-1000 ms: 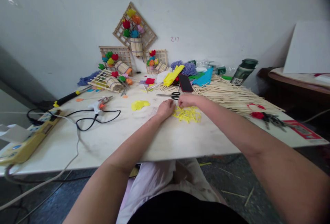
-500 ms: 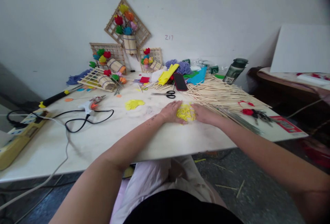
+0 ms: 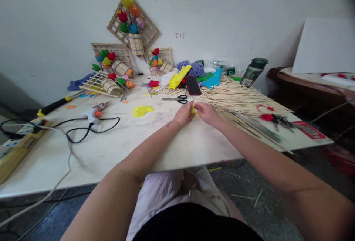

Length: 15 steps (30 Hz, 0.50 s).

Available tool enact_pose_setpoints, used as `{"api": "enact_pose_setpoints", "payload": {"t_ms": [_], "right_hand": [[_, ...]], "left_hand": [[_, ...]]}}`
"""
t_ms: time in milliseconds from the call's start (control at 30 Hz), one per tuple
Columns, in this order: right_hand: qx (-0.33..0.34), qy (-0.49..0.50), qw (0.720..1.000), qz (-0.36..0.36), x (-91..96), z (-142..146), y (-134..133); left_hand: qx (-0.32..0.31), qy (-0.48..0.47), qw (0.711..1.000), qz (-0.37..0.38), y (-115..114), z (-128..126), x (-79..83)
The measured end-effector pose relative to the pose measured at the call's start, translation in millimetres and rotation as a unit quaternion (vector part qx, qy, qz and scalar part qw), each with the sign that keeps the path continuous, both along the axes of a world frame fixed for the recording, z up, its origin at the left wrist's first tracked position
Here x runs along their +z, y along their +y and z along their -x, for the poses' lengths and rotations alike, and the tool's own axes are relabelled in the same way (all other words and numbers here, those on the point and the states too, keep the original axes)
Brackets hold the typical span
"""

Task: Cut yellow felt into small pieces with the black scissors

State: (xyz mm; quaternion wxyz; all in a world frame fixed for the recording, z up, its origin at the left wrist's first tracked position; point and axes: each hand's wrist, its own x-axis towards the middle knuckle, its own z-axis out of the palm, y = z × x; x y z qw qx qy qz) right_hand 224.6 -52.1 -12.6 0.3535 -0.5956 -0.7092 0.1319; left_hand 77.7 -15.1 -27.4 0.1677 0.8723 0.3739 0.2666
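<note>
My left hand (image 3: 184, 114) and my right hand (image 3: 205, 112) meet over the middle of the white table (image 3: 111, 148). Both are cupped and closed around a small bunch of yellow paper scraps (image 3: 193, 111), which shows only as a sliver between them. Black-handled scissors (image 3: 177, 99) lie just beyond my hands. A flat pile of yellow cut-out pieces (image 3: 142, 111) lies to the left of my left hand.
A big heap of wooden sticks (image 3: 235, 98) spreads right of my hands, with keys on a red tag (image 3: 273, 119) beside it. A glue gun (image 3: 93, 112) with black cord lies left, a power strip (image 3: 16, 145) at the far left. Stick-frame flower crafts (image 3: 133, 30), a phone (image 3: 192, 85) and a bottle (image 3: 253, 71) stand at the back.
The loose yellow scraps were spread on the table; my hands swept them together and now close around them, so almost none stay visible. The camera has shifted slightly.
</note>
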Motion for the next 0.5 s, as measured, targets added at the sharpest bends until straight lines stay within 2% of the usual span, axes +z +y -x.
{"api": "enact_pose_setpoints", "payload": {"t_ms": [133, 233, 367, 433, 500], "right_hand": [[-0.079, 0.032, 0.996, 0.008, 1.5, -16.5, -4.7], [-0.087, 0.050, 0.995, 0.027, 0.3, -16.9, -13.4], [-0.059, 0.089, 0.993, 0.040, -2.5, -5.2, -23.4], [-0.038, 0.116, 0.991, 0.046, -3.5, 2.4, -25.4], [-0.022, 0.148, 0.987, 0.056, -4.0, 9.8, -25.4]], "left_hand": [[0.021, 0.063, 0.998, -0.003, -2.7, -2.5, 4.3], [0.077, 0.038, 0.996, 0.017, -0.3, -2.5, 7.6], [0.157, -0.077, 0.981, 0.082, 8.4, 1.8, 10.7], [0.194, -0.159, 0.959, 0.129, 13.3, 4.8, 11.5], [0.219, -0.250, 0.924, 0.188, 17.0, 7.6, 12.9]]}}
